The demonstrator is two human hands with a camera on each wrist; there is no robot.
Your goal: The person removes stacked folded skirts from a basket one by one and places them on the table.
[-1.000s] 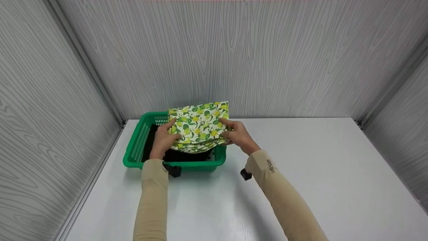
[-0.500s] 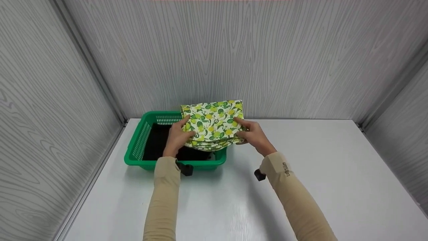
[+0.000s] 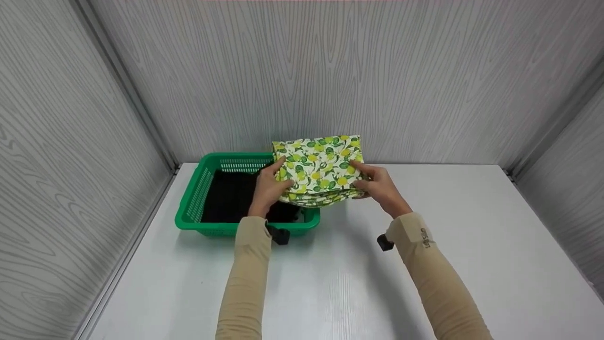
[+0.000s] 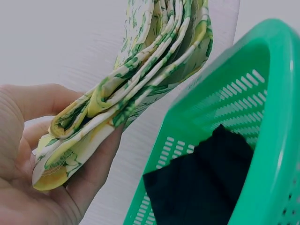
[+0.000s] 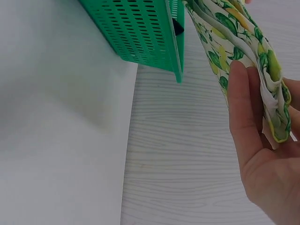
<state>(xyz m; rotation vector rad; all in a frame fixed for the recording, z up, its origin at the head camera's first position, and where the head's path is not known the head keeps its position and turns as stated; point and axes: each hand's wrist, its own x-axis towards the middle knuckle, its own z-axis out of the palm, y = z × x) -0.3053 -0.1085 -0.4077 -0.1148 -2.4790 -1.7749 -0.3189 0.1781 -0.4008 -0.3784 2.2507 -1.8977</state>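
Note:
A folded cloth (image 3: 321, 165) printed with lemons and green leaves is held up level between my two hands, above the right part of a green basket (image 3: 188, 198). My left hand (image 3: 270, 188) grips its left end, thumb on top and fingers beneath. At the opposite end my right hand (image 3: 381, 188) pinches it the same way. Several stacked layers show along the fold of the cloth (image 4: 140, 70) in the left wrist view. Black fabric (image 3: 229, 196) lies inside the basket, partly hidden by my left hand and the cloth.
The basket stands at the back left of a white table (image 3: 462, 245), close to the grey wood-grain back wall (image 3: 330, 71). A side wall (image 3: 61, 165) rises at the left. Black wrist cameras hang under both sleeves.
Both hands have moved to the right, carrying the folded cloth from over the basket partly past its right rim. More of the black fabric shows now. The basket stays in place.

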